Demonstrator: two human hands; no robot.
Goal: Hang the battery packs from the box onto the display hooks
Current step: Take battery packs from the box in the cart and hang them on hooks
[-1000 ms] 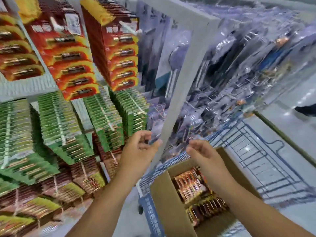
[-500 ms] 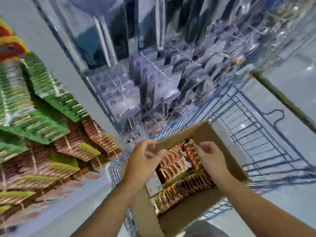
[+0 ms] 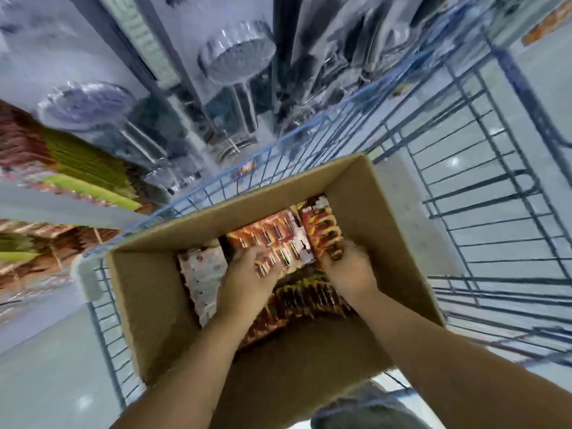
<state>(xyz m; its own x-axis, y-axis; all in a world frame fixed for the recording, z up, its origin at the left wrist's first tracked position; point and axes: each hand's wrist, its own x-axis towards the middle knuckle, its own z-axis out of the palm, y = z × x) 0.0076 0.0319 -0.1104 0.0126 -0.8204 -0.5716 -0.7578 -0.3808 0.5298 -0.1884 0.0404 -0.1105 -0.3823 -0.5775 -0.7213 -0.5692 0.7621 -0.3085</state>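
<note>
An open cardboard box (image 3: 161,292) sits in a blue wire cart. Inside it are red and yellow battery packs (image 3: 272,235) stacked on edge, some showing white backs (image 3: 202,274). Both my hands are down in the box. My left hand (image 3: 247,281) has its fingers curled over the top edges of the middle stack. My right hand (image 3: 351,270) digs its curled fingers into the right-hand stack (image 3: 322,224). Motion blur hides the fingertips. The display hooks are out of view.
The blue wire cart (image 3: 483,212) surrounds the box, with floor showing through to the right. Hanging green and red packs (image 3: 80,168) fill the shelf on the left. Packaged shower heads (image 3: 238,54) hang behind the cart.
My view has tipped down from the display to the box. Both hands have dropped from above the box rim into it and onto the packs.
</note>
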